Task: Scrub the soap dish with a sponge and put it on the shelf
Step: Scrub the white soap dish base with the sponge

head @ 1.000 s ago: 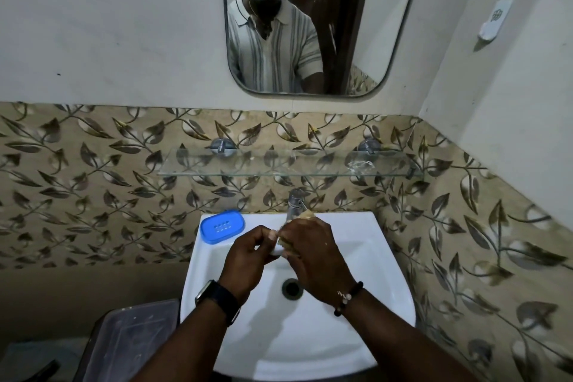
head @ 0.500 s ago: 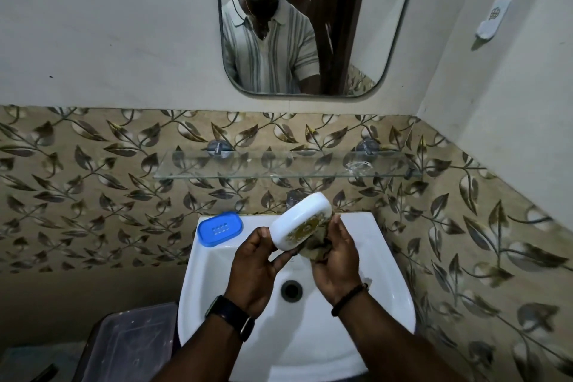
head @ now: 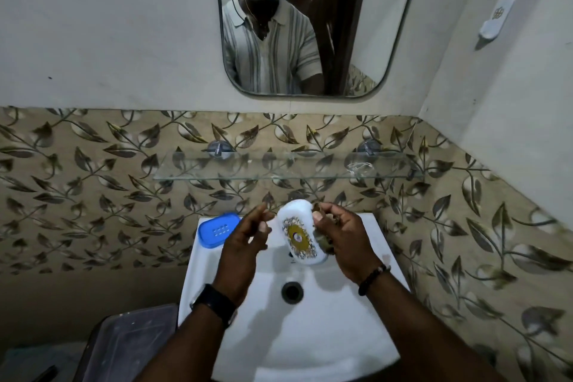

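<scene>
The white oval soap dish (head: pixel 299 234) is held on end above the white ceramic sink (head: pixel 310 335). Its gold-patterned face is toward the camera, its long axis near upright, and its top leans slightly left. The right hand (head: pixel 344 242) grips its edge together with a dark worn sponge (head: pixel 324 240). The left hand (head: pixel 245 245) is just beside it, loosely curled and holding nothing.

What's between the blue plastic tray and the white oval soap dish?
Head view: only the left hand, fingers loosely curled, empty; the right hand grips the white oval soap dish.
</scene>
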